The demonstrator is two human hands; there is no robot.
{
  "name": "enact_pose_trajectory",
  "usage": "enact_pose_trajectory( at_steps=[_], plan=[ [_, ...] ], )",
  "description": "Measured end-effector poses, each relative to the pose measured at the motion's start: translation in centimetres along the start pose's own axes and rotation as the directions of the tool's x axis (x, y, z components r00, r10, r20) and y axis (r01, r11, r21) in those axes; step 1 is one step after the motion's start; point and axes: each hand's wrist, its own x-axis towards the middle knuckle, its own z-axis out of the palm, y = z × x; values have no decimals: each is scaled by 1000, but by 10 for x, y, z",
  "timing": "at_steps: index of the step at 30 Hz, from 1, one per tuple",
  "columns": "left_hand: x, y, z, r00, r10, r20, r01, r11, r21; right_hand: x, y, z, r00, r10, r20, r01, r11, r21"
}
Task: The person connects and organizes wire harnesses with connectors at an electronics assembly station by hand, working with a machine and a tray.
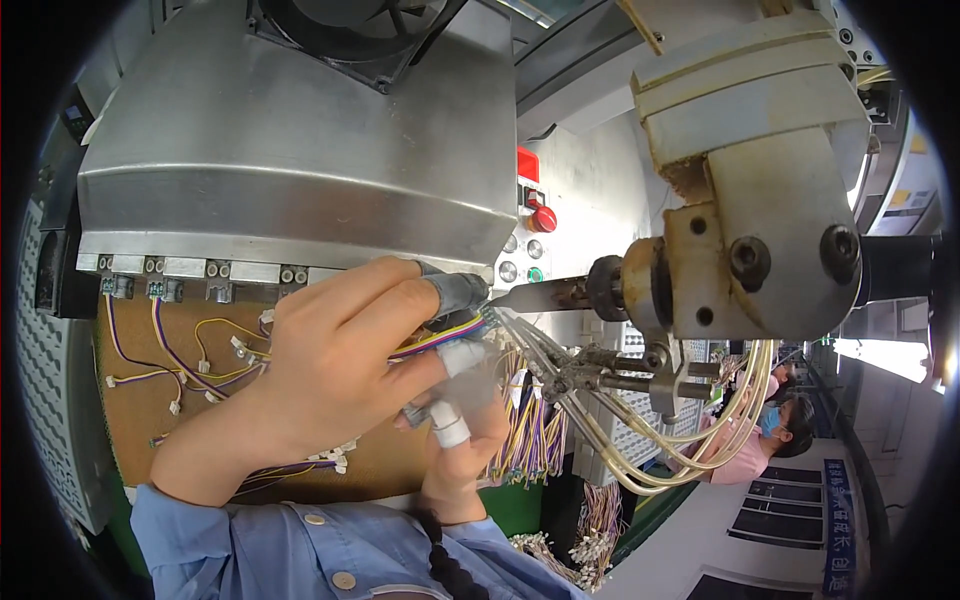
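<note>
My left hand (345,335) pinches a thin bundle of coloured wires (436,340), yellow, purple and white among them, with grey covers on two fingertips and white tape on another. The wires' front end lies right by the pointed soldering iron tip (510,298); whatever small part sits there is mostly hidden. Lower and to the right, my right hand (465,455) is bent below the left one, with white tape on a finger. Its other fingers are smeared and partly covered, so what they hold, if anything, does not show. Thin clear tubes (590,410) run down beside the iron.
Ahead stands a metal machine housing (300,130) with small clamps (160,268) along its edge, some with wires. Wire harnesses (200,365) lie on the brown board (140,335); more bundles (530,430) hang at right. A red button (541,220) is behind; a co-worker (745,445) sits far right.
</note>
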Motion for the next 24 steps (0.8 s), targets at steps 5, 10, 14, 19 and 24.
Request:
enact_pose_trajectory(
  at_steps=[5,10,14,19,24],
  plan=[
    [0,0,2,1000,-2,-14,2,1000,-10,-2,1,-1,998,55,-17,-56,998,-25],
    [-1,-1,-1,1000,-5,-5,5,1000,5,-2,1,0,999,37,-5,-37,999,-6],
    [-1,3,-2,997,68,-43,-62,989,135,-2,12,-18,969,-88,233,23,963,269],
    [-14,0,-13,997,78,-17,-75,987,145,1,10,-22,977,-98,191,60,979,193],
    [-27,1,-21,989,90,-118,-75,989,126,-2,6,-1,998,-63,10,62,992,110]
  ],
)
